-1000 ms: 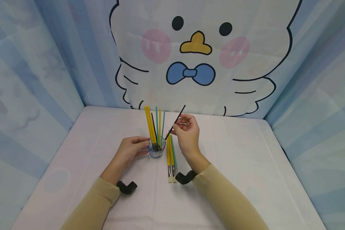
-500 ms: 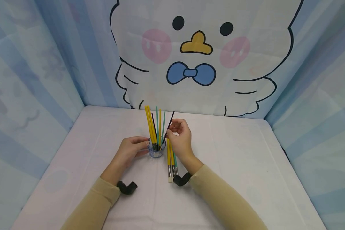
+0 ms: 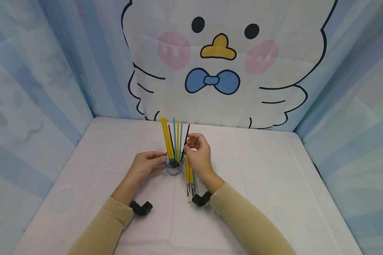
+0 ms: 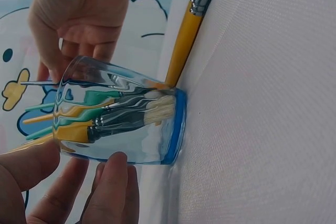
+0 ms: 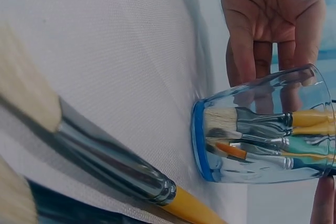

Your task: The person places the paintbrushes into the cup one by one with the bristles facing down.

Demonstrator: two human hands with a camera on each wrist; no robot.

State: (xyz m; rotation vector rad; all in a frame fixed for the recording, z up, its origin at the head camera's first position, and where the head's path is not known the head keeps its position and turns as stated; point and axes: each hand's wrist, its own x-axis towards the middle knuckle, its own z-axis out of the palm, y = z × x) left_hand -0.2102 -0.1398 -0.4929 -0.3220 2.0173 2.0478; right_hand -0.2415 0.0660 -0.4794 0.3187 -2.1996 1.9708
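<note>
A clear cup (image 3: 173,171) with a blue base stands on the table, holding several paintbrushes (image 3: 166,136) bristles down, with yellow, teal and dark handles. My left hand (image 3: 145,163) holds the cup from its left side, thumb by the rim and fingers along the wall (image 4: 118,182). Between the thumb and fingers of my right hand (image 3: 199,154) is a thin dark paintbrush (image 3: 187,131), nearly upright at the cup's right rim. Its lower end is inside the cup.
Just right of the cup, yellow paintbrushes (image 3: 187,173) and a teal paintbrush (image 3: 195,180) lie on the white tablecloth (image 3: 258,177), partly under my right wrist. A curtain (image 3: 210,106) with a cartoon character hangs behind the table.
My right hand has moved left and slightly down, bringing the dark paintbrush from beside the cup into it and turning it more upright. My left hand has stayed at the cup.
</note>
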